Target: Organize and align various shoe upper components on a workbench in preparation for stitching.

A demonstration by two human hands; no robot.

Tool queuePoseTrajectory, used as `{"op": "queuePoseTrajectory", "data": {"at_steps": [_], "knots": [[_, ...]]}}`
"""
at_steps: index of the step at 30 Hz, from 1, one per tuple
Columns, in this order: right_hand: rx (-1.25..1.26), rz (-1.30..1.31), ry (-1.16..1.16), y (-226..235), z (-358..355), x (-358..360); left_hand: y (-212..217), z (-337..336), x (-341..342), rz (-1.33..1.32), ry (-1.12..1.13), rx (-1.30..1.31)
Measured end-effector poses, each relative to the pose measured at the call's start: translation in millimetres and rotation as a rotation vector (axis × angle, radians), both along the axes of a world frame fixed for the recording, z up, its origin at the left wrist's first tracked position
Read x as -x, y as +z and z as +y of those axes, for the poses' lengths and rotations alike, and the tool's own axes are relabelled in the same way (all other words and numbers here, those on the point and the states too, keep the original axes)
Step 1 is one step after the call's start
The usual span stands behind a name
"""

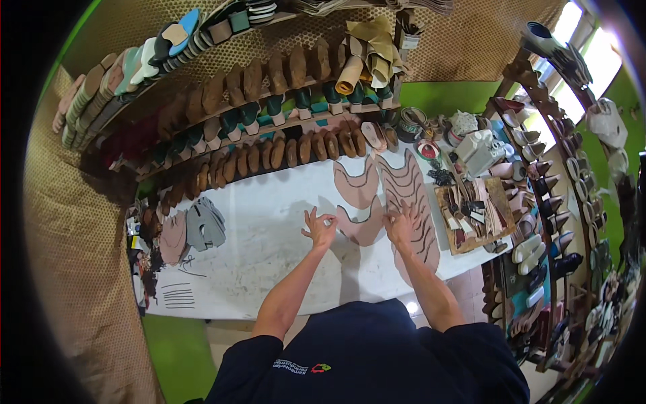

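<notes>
Dark navy shirt (404, 357) with short sleeves (252, 357); bare forearms (289, 293); white lettering (291, 367) and a small red-and-green emblem (321, 368), both toward the side of the left grip (319, 229).

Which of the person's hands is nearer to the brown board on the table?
Right. The right hand is to the left of the board; the left hand is farther left, beyond the curved pink piece.

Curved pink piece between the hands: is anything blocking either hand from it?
Nothing visible. The left hand and right hand have their fingers at opposite sides of the curved pink piece. The overlapping row of pieces lies to its right.
</notes>
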State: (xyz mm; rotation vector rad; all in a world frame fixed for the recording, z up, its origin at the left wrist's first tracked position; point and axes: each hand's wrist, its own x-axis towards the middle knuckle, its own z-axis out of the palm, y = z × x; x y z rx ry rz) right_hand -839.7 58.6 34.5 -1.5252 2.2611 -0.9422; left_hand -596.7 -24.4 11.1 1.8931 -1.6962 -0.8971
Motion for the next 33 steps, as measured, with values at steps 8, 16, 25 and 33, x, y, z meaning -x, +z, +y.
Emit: {"op": "queuePoseTrajectory", "data": {"at_steps": [8, 16, 25, 33], "knots": [[-0.004, 0.043, 0.006, -14, -46, 11, 4, -41, 20, -0.042, 0.055, -0.044], [0.019, 0.032, 0.006, -31, -78, 26, -10, -75, 35, -0.056, 0.07, -0.093], [-0.002, -0.092, 0.006, -46, -99, 35, -16, -107, 50, -0.068, 0.056, -0.113], [-0.098, -0.002, -0.046, -38, -107, 30, -25, -115, 48, -0.089, 0.072, -0.12]]}}
